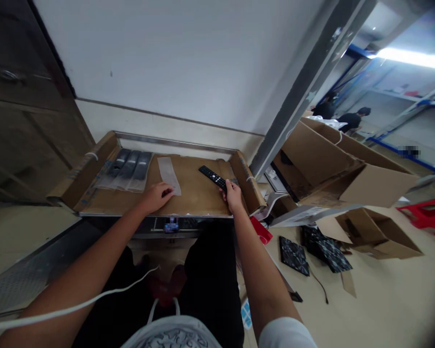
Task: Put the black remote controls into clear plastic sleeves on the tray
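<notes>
Black remote (pixel 213 177) — right hand (pixel 233 195) hides end

Cardboard-covered bench (pixel 195 200): remote (pixel 213 177), bags (pixel 127 170).

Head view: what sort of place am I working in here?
Likely a packing area in a workshop or warehouse. A cardboard-lined tray holds bagged remotes, the right hand grips a bare remote, the left hand touches an empty plastic bag, and open cartons crowd the floor.
</notes>
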